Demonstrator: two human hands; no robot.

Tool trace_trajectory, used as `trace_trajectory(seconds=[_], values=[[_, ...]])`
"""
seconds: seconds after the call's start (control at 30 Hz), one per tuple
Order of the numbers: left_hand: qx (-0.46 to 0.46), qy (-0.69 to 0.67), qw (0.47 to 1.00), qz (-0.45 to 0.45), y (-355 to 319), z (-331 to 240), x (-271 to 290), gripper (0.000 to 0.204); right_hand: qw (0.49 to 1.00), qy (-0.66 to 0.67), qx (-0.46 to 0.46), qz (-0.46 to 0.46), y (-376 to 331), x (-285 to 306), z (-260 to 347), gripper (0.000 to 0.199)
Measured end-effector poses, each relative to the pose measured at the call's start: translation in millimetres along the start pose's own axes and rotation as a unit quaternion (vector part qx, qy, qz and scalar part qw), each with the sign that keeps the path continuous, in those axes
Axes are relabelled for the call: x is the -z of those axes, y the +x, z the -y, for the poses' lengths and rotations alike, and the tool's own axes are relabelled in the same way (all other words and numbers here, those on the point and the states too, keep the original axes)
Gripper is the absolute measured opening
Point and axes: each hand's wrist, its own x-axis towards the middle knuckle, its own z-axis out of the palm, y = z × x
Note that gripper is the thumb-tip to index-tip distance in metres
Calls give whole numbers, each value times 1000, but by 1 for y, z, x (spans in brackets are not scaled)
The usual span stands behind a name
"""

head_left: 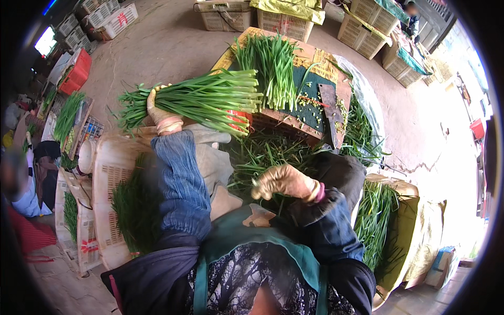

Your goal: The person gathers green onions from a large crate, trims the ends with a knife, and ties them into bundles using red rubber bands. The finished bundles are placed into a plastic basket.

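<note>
My left hand (161, 113), in a pale glove, is wrapped round a thick bunch of green garlic chives (210, 100). The bunch lies sideways, leaf tips to the left and pale cut ends to the right. My right hand (283, 182), also gloved, hovers over my lap with its fingers curled together; what they hold, if anything, is too small to make out. Another chive bunch (273, 68) lies on the board (307, 52) in front of me. A dark cleaver (331, 107) rests at the board's right side among chopped stem bits.
Loose green leaves (268, 152) are heaped below the board. Plastic crates of greens stand at my left (113, 184) and right (407, 191). More stacked crates (226, 16) line the far side. A person (31, 178) sits at the far left, beside a red crate (77, 72).
</note>
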Motion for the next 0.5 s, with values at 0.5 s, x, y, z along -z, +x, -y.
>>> trace_trajectory(seconds=[0.5], values=[[18,-5,995,100,-8,-6,-8,13,973,9,207,-104,39,42,47,21]])
